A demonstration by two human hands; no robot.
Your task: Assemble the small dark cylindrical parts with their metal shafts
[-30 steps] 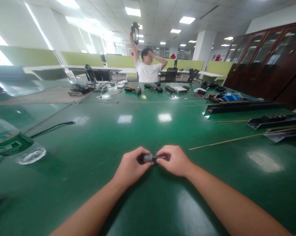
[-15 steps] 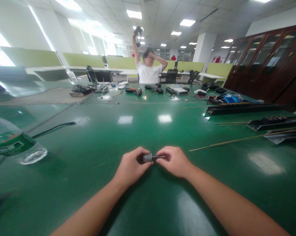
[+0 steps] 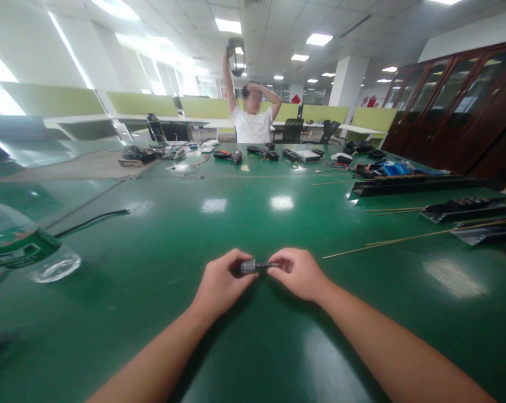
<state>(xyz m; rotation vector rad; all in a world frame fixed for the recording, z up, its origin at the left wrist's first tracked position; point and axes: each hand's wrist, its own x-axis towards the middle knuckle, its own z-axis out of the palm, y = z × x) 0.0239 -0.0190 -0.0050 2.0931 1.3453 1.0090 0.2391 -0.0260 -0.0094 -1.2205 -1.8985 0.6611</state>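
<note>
Over the green table (image 3: 253, 224), my left hand (image 3: 224, 280) holds a small grey metal cylinder (image 3: 248, 266) between thumb and fingers. From its right end sticks out a thin dark shaft (image 3: 262, 266), level and pointing right. My right hand (image 3: 299, 273) pinches the far tip of that shaft between thumb and forefinger. The two hands are a short gap apart, and the middle of the shaft shows between them.
A large clear bottle (image 3: 26, 246) lies at the left, near a black cable (image 3: 93, 222). Power tools (image 3: 228, 157) line the far edge. Black metal channels (image 3: 412, 186) and thin rods (image 3: 387, 242) lie at the right. Across the table, a person (image 3: 253, 126) raises a dark object (image 3: 236, 57).
My left hand and the cylinder have shifted slightly left, so more of the shaft shows between my hands. The person opposite has moved the raised object a little.
</note>
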